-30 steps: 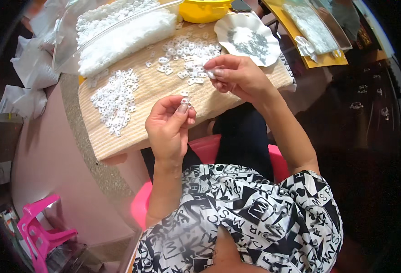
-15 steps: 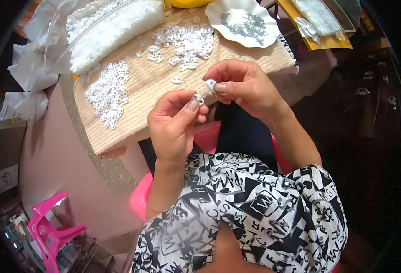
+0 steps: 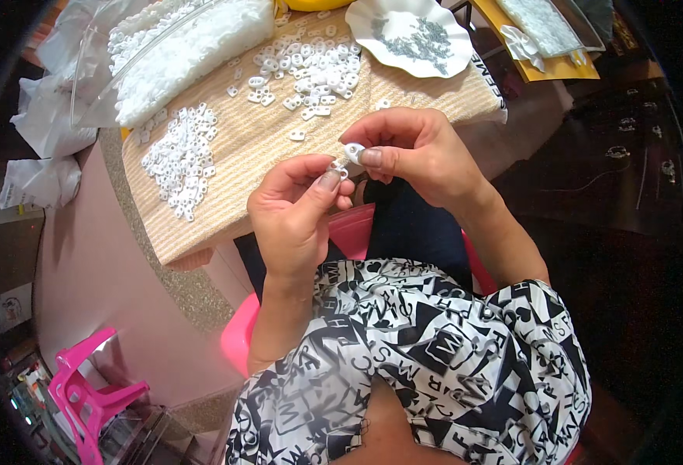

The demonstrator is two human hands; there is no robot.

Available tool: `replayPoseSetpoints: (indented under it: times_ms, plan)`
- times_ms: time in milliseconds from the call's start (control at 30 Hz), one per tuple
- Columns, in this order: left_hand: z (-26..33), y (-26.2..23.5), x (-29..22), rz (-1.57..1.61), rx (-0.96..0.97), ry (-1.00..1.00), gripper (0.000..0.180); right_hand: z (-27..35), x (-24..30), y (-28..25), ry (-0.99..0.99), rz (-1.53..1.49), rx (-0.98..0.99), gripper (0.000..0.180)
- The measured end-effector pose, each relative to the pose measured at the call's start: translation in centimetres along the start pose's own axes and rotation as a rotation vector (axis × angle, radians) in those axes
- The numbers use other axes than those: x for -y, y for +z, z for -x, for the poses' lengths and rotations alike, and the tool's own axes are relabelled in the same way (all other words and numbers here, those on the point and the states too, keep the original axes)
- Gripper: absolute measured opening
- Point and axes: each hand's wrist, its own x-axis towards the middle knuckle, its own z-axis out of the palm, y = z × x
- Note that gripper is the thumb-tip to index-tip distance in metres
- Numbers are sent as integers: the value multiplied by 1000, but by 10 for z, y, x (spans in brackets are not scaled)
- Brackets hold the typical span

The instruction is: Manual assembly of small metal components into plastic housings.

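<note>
- Head camera: left of a worn pair, high above the person's black-and-white printed fabric blouse [image 3: 442, 341], which fills the lower edge.
- Faces steeply down, slightly forward, over a broad beige-striped work surface [image 3: 260, 139].
- Bare left hand [image 3: 291, 213] and right hand [image 3: 423, 155] near, around mid-frame.
- Wide fisheye; dark curved rim at both sides.

1. Top [image 3: 442, 349]: black and white, allover print of mixed capital letters, angular blocks and solid card-suit shapes, at varied scales and tilts.
2. Neckline [image 3: 374, 387]: narrow, V-shaped opening at centre front.
3. Right sleeve [image 3: 529, 301]: short, loose, same print, ending near the elbow.
4. Trousers [image 3: 415, 229]: very dark navy, plain surface.
5. Left hand [image 3: 291, 213] and right hand [image 3: 427, 151]: bare, fingers uncovered.
6. Forearms [image 3: 504, 232]: bare.
</note>
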Motion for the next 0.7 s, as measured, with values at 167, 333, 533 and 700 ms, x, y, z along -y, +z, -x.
replayPoseSetpoints:
  times_ms: [167,333,533,700]
  plan:
    - [2,2,0,-34,-7,6,14,1,0,-1,-46,115,-8,19]
    - [2,3,0,-41,-3,24,15,3,-3,2,-83,172,-34,17]
    - [4,3,1,-61,19,67,16,5,-6,9,-113,87,-26,19]
    - [3,0,4,-79,47,115,16,7,2,12,-17,38,-18,14]
